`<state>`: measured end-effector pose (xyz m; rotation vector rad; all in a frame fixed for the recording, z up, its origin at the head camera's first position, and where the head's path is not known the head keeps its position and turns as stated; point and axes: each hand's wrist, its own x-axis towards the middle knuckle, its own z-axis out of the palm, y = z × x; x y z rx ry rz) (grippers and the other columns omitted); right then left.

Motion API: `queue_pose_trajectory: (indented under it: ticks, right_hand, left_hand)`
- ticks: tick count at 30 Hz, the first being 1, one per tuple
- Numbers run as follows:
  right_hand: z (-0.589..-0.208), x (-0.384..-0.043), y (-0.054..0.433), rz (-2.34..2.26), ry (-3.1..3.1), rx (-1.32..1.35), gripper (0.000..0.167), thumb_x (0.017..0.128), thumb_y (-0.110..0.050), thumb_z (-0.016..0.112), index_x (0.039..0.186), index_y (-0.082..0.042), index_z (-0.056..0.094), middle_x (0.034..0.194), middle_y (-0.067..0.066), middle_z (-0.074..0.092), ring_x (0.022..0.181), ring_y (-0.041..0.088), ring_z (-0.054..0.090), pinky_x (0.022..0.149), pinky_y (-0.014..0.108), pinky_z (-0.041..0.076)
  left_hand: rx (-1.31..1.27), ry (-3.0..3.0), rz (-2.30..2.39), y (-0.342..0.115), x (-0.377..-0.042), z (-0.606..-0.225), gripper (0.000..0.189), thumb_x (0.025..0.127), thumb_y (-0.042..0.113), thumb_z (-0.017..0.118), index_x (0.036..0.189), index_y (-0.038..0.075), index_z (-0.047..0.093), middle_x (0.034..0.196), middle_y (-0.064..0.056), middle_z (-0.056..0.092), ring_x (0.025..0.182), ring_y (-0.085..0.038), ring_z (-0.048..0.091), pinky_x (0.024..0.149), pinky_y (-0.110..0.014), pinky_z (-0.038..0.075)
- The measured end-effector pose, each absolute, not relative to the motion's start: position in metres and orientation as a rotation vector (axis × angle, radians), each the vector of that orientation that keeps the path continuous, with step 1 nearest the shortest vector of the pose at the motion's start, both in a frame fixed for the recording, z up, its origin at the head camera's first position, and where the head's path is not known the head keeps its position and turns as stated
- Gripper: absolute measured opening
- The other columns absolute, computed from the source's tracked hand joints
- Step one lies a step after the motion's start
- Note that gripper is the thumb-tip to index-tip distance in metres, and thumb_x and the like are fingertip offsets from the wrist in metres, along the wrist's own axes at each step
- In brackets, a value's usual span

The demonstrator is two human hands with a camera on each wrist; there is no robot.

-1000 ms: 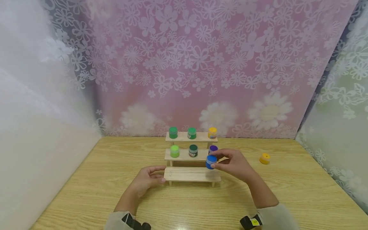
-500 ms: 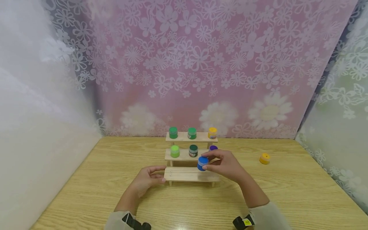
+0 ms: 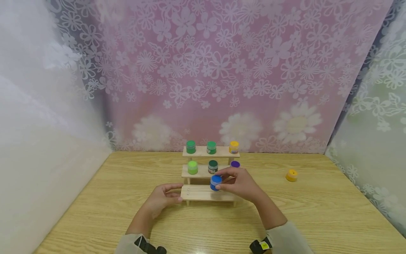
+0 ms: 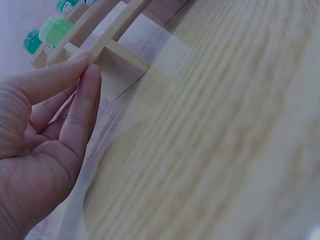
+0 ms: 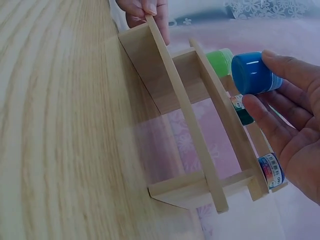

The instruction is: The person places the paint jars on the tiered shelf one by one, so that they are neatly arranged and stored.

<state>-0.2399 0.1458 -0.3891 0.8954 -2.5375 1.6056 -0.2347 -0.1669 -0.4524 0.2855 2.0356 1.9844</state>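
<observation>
My right hand (image 3: 239,184) pinches a blue paint jar (image 3: 216,182) between thumb and fingers. The jar is upright in the head view, close over the front step of a three-step wooden display stand (image 3: 200,196). In the right wrist view the same blue jar (image 5: 248,73) appears beyond the step boards, apart from them. My left hand (image 3: 161,200) grips the left end of that front step; the left wrist view shows thumb and fingertips at the board's corner. On the middle step stand a light green jar (image 3: 192,168), a dark green jar (image 3: 213,167) and a purple jar (image 3: 235,164), partly hidden.
Two green jars, one at left (image 3: 190,147) and one in the middle (image 3: 211,148), share the top step with a yellow jar (image 3: 234,147). Another yellow jar (image 3: 291,175) lies on the wooden table (image 3: 317,201) at right. A flowered curtain (image 3: 203,70) hangs behind.
My right hand has carried the blue jar leftward and slightly down, from near the front step's right end to past its middle. The left hand has stayed at the stand's end.
</observation>
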Motion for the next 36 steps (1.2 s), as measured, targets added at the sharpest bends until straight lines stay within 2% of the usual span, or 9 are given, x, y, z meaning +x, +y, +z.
queue_pose_trajectory:
  ticks: [13, 25, 36]
  right_hand:
    - [-0.403, -0.243, 0.126, 1.583, -2.587, 0.908, 0.036, 0.084, -0.021, 0.080, 0.117, -0.013, 0.070, 0.100, -0.001, 0.069, 0.090, 0.017, 0.066, 0.077, 0.029, 0.056]
    - [-0.410, -0.241, 0.110, 1.511, -2.641, 0.876, 0.033, 0.085, -0.017, 0.078, 0.117, -0.011, 0.070, 0.102, 0.001, 0.069, 0.091, 0.016, 0.066, 0.076, 0.025, 0.055]
    - [-0.413, -0.237, 0.102, 1.420, -2.674, 0.884, 0.034, 0.085, -0.011, 0.078, 0.118, -0.006, 0.070, 0.103, 0.003, 0.069, 0.093, 0.017, 0.065, 0.078, 0.028, 0.056]
  left_hand:
    - [0.287, 2.037, 1.976, -0.167, -0.236, -0.454, 0.058, 0.083, 0.002, 0.076, 0.137, -0.004, 0.053, 0.117, -0.018, 0.064, 0.097, -0.023, 0.067, 0.083, -0.036, 0.056]
    - [0.278, 2.028, 1.988, -0.167, -0.236, -0.454, 0.059, 0.083, 0.000, 0.075, 0.137, -0.004, 0.052, 0.119, -0.018, 0.063, 0.097, -0.023, 0.067, 0.082, -0.037, 0.056]
    - [0.271, 2.041, 1.983, -0.166, -0.237, -0.454, 0.058, 0.083, 0.000, 0.075, 0.137, -0.004, 0.053, 0.117, -0.018, 0.064, 0.097, -0.024, 0.067, 0.082, -0.037, 0.056]
